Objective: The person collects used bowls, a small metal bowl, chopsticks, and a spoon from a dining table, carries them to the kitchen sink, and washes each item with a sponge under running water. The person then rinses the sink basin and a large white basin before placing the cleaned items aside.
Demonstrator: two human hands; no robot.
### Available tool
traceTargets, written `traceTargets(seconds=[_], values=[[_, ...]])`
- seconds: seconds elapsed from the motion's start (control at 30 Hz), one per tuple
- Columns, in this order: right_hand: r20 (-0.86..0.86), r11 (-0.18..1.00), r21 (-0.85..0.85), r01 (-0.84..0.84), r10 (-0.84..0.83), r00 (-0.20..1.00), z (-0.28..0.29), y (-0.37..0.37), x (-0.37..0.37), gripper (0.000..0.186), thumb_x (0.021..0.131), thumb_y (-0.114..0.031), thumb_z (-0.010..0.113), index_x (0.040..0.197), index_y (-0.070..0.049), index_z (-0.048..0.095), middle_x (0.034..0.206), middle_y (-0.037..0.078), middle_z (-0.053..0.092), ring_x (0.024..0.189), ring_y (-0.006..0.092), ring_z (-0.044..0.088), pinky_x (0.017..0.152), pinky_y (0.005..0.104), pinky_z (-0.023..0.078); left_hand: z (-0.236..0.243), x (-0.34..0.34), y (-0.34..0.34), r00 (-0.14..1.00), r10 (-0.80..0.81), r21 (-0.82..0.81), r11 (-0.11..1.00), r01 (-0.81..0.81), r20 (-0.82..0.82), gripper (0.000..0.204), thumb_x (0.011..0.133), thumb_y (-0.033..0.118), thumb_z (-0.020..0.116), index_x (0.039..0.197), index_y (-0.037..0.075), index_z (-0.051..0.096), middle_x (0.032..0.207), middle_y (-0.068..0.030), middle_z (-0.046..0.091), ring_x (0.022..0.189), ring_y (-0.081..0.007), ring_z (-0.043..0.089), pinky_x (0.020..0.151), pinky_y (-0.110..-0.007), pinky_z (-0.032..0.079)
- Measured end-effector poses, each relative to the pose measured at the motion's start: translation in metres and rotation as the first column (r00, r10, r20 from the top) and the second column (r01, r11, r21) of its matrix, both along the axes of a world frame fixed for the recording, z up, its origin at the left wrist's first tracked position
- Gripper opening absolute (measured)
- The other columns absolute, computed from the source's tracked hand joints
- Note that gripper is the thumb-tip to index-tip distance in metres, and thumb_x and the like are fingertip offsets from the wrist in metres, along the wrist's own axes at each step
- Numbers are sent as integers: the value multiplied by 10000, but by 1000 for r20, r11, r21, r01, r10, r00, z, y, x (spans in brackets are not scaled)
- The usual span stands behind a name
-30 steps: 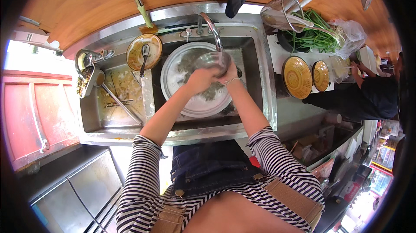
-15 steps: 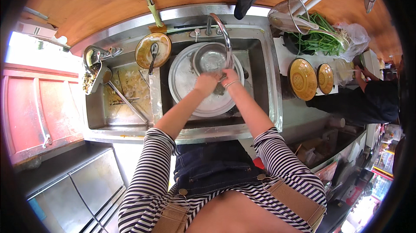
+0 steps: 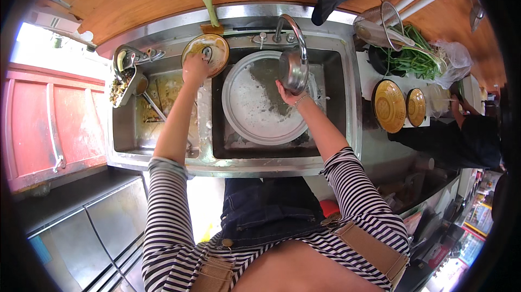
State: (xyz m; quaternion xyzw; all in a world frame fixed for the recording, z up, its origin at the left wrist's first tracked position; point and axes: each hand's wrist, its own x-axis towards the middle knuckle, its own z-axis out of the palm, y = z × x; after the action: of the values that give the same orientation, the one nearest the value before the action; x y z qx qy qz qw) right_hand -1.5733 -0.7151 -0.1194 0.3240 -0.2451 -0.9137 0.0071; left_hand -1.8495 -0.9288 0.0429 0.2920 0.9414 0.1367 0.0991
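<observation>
Steel bowl (image 3: 293, 71) tips on its side above the far right part of the round metal tray (image 3: 249, 107), directly beneath the faucet (image 3: 302, 42). The person's right grip (image 3: 291, 96) is clamped on the bowl from its near side. Left of the tray, the left grip (image 3: 196, 68) reaches into a brown-rimmed bowl (image 3: 221, 56), at a spoon (image 3: 207, 51); whether its fingers are closed on the spoon I cannot tell. Under the tray is the right sink basin (image 3: 335, 129). Farther left of the tray, a ladle (image 3: 156, 106) leans in the other sink basin (image 3: 126, 137), with a container of scraps (image 3: 122, 90) beyond it. Right of the tray, the bench (image 3: 364, 69) carries two yellow dishes (image 3: 388, 105) and green stalks (image 3: 413, 56); a co-worker (image 3: 461, 134) is farther right.
</observation>
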Motion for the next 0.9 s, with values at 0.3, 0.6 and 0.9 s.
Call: traceTargets(seconds=[0.3,0.6,0.9], values=[[335,911,408,-55,-94,938,39,-44,50,256,905,-223,506,1069,-32,554,1004,143,609,916,302,617,779,442,548,-68,-49,34,995,52,-63,997,-47,89,438,752,184,593,1147,16,501,1107,-247,573,1046,-381,561,883,-440,464],[209,720,692,49,-265,941,49,-26,82,167,908,-85,523,1068,-44,553,1018,117,612,950,280,611,839,424,519,-11,61,-23,779,-114,612,692,-383,616,596,702,9,602,1282,59,473,876,-46,591,708,-147,565,592,-252,434],[85,994,54,90,-95,992,28,-20,12,329,884,-224,499,1064,41,571,1020,184,620,897,299,637,728,353,578,-38,138,16,468,-206,465,695,-549,860,387,746,42,628,1109,56,493,893,-36,598,720,-121,562,618,-253,416]])
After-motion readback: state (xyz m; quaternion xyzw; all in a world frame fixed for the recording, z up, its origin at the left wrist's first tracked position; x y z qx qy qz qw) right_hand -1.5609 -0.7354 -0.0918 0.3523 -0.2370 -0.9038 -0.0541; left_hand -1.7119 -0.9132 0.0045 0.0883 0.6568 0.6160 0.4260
